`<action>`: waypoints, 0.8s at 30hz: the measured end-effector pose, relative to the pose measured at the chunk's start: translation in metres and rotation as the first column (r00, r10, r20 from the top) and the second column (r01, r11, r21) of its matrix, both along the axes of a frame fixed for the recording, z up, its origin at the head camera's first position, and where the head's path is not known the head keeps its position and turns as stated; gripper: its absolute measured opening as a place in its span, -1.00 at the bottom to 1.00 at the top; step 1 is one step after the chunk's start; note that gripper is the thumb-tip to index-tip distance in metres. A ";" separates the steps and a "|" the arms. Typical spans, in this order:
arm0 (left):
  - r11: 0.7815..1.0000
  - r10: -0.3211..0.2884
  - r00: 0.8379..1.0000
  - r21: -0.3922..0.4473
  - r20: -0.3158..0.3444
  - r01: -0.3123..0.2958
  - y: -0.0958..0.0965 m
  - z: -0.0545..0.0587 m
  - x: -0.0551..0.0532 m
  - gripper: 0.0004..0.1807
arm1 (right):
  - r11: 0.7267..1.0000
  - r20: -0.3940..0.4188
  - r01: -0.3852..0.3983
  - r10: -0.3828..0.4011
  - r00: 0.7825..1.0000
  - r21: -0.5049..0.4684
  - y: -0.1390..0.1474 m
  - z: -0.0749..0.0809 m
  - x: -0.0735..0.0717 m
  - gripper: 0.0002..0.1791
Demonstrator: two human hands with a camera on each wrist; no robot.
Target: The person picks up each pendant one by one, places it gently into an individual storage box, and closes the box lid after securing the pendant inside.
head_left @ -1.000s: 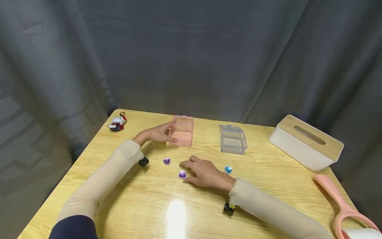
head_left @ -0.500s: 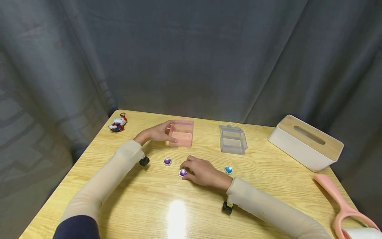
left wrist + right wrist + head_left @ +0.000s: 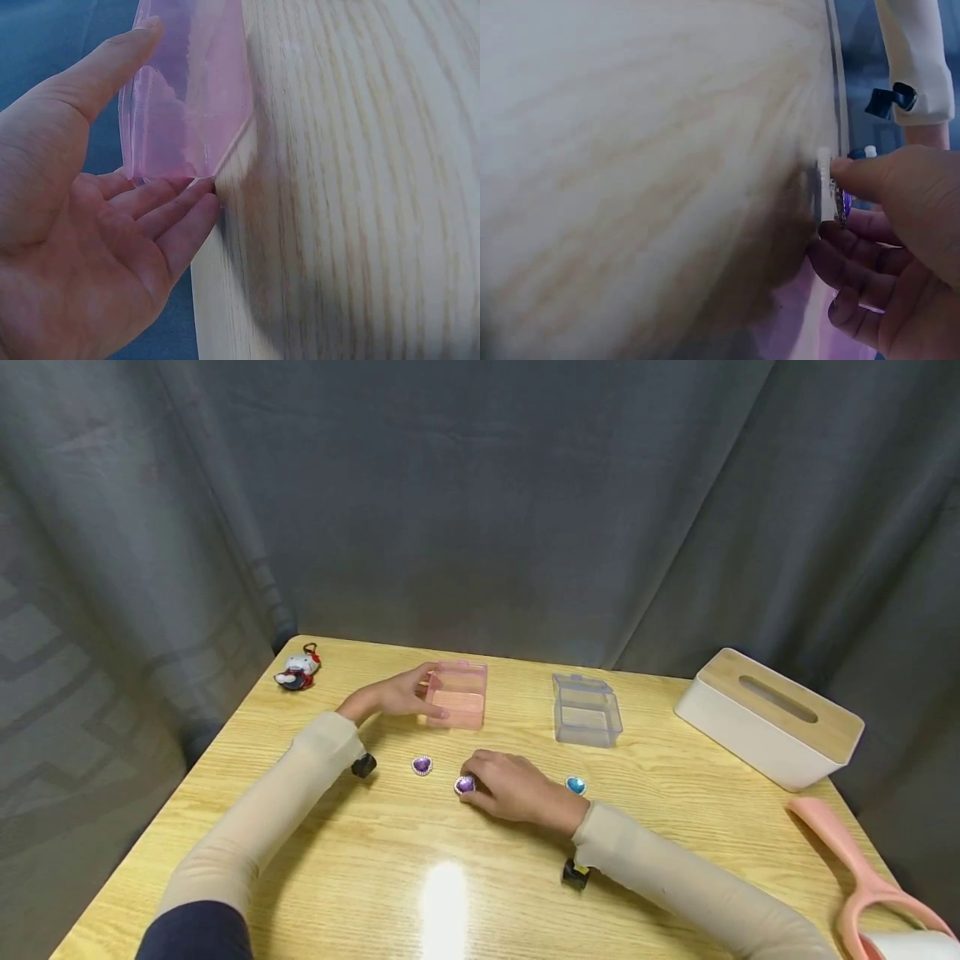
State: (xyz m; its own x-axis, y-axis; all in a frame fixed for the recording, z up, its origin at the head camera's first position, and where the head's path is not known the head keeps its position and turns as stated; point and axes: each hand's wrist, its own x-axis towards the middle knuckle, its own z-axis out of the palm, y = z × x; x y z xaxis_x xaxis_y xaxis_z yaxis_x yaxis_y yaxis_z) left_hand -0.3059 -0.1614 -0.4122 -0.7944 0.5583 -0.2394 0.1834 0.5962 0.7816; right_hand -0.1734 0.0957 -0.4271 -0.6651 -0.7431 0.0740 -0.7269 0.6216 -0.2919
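Pinching the purple gem [image 3: 466, 786] between the thumb and fingers of the right hand [image 3: 517, 789], I judge myself to be at the pick-up step. The gem sits at that hand's 9 o'clock, just at the fingertips; whether it is fully off the table [image 3: 375, 877] I cannot tell. My left hand [image 3: 396, 695] holds the open pink box [image 3: 463, 720] from its 9 o'clock side, thumb and fingers parted around that side. From the gem, the box lies at 12 o'clock, a second purple gem [image 3: 422, 766] at 10, a blue gem [image 3: 576, 785] at 3 and a grey translucent box [image 3: 587, 737] at 2. The next move, I think, calls for a firm pinch and a steady lift, since so small a piece could slip.
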 end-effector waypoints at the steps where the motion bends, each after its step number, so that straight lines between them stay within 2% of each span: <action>1: 1.000 -0.002 1.000 0.004 -0.002 0.002 -0.001 -0.001 0.001 0.13 | 1.000 -0.005 -0.004 0.004 1.000 -0.002 0.000 0.000 -0.001 -0.73; 4: 1.000 -0.002 1.000 0.015 0.001 0.002 -0.003 -0.004 0.002 0.12 | 0.999 -0.011 -0.015 0.015 1.000 -0.035 0.000 0.002 -0.003 -0.73; 11: 0.997 -0.017 1.000 0.070 -0.001 0.017 0.000 -0.006 -0.001 0.12 | 0.980 -0.015 -0.020 0.018 1.000 -0.198 0.007 0.012 -0.016 -0.77; 19: 0.999 -0.037 0.999 0.037 0.004 0.037 0.001 -0.007 -0.003 0.12 | 0.937 0.004 -0.009 0.011 1.000 -0.350 0.014 0.025 -0.037 -0.81; 24: 0.999 -0.019 1.000 0.036 -0.006 0.019 0.000 -0.005 -0.002 0.13 | 0.922 0.003 0.006 -0.005 1.000 -0.387 0.013 0.037 -0.051 -0.82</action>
